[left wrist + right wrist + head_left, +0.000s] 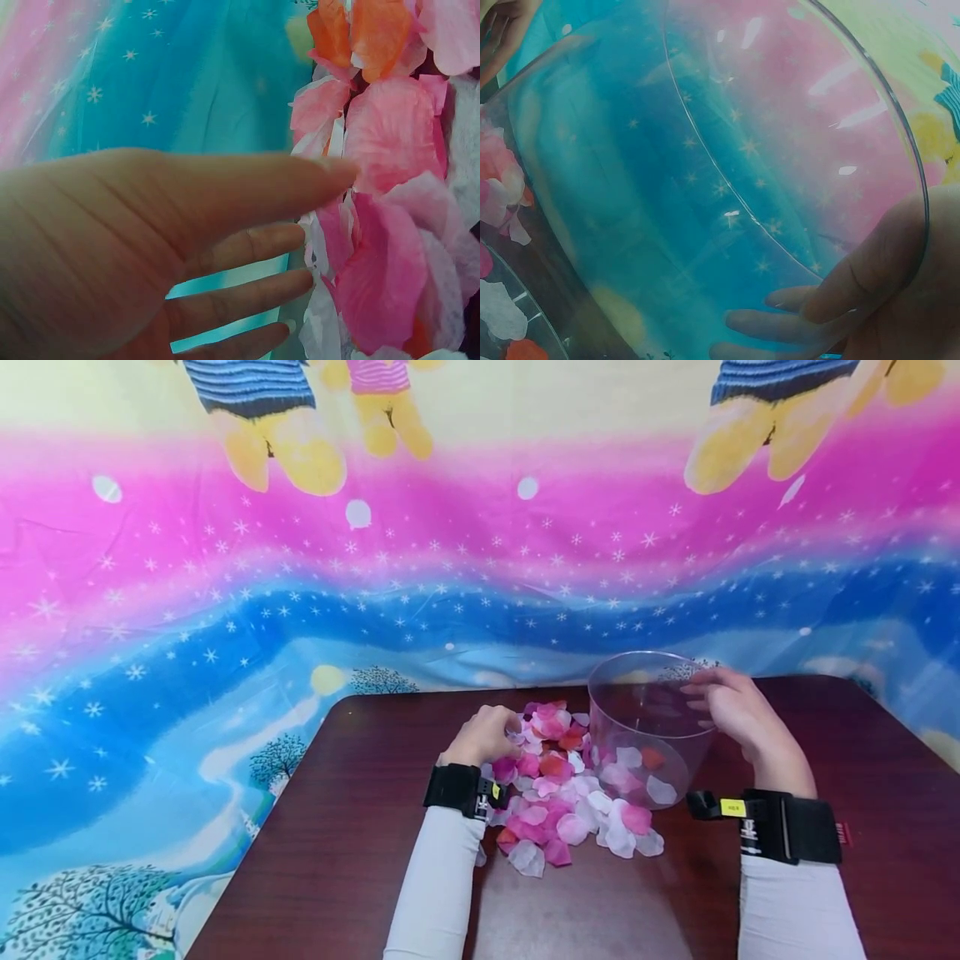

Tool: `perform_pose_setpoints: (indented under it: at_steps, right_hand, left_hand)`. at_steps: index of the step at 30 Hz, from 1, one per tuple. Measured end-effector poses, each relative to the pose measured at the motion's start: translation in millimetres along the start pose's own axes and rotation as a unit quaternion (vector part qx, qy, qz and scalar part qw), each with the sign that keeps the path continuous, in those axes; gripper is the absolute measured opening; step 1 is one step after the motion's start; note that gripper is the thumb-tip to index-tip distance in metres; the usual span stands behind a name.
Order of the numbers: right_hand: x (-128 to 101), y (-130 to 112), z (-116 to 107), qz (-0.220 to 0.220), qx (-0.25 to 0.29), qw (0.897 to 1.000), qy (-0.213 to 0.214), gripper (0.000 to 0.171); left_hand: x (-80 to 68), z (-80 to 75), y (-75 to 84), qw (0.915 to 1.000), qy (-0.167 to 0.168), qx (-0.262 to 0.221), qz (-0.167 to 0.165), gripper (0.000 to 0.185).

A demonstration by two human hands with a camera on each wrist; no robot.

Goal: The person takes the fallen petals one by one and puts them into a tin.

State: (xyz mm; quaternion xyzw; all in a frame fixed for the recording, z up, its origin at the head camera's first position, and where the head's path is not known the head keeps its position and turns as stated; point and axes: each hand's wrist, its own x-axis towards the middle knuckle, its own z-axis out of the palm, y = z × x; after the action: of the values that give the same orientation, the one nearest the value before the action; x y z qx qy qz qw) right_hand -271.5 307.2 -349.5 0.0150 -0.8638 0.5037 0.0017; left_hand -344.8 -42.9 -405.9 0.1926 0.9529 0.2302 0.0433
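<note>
clear plastic tub (645,727) sits tilted on the dark counter (360,827), a few petals already inside; my right hand (738,710) grips its rim, thumb inside. my left hand (487,735) curls into the petal pile (562,793) just beside the tub, though i can't tell what it pinches. i'd judge i'm mid-gathering; next calls for a gentle pinch and a short carry across.
</note>
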Motion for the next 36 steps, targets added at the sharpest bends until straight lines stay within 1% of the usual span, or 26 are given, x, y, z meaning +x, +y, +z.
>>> perform_pose_setpoints:
  at_steps: [5, 7, 16, 22, 29, 32, 36]
  right_hand:
    - [0, 0, 0, -0.001, 0.002, 1.0, 0.001, 0.063]
    - [0, -1, 0, 0.001, 0.002, 1.0, 0.001, 0.063]
    - [1, -2, 0, 0.007, -0.002, 1.0, 0.003, 0.064]
    - [1, -1, 0, 0.008, -0.002, 1.0, -0.001, 0.065]
    - [1, -4, 1, 0.001, -0.004, 1.0, 0.01, 0.063]
    - [1, -3, 2, 0.004, -0.005, 1.0, 0.009, 0.063]
    - [0, -3, 2, 0.006, -0.004, 1.0, 0.007, 0.064]
  left_hand:
    - [2.1, 0.0, -1.6, 0.9994, 0.006, 0.022, 0.025, 0.019]
    - [2.3, -1.4, -2.0, 0.999, 0.011, 0.026, 0.036, 0.014]
    - [0.0, -9.2, -0.4, 0.9978, 0.038, -0.001, 0.055, 0.015]
    - [-3.5, -19.0, 3.4, 0.996, 0.051, -0.032, 0.066, 0.011]
    - [-6.8, -34.0, 13.0, 0.9879, 0.072, -0.071, 0.118, 0.011]
    - [-9.4, -37.8, 16.8, 0.9854, 0.075, -0.085, 0.127, 0.013]
    - [-12.0, -42.1, 21.3, 0.982, 0.089, -0.095, 0.137, 0.012]
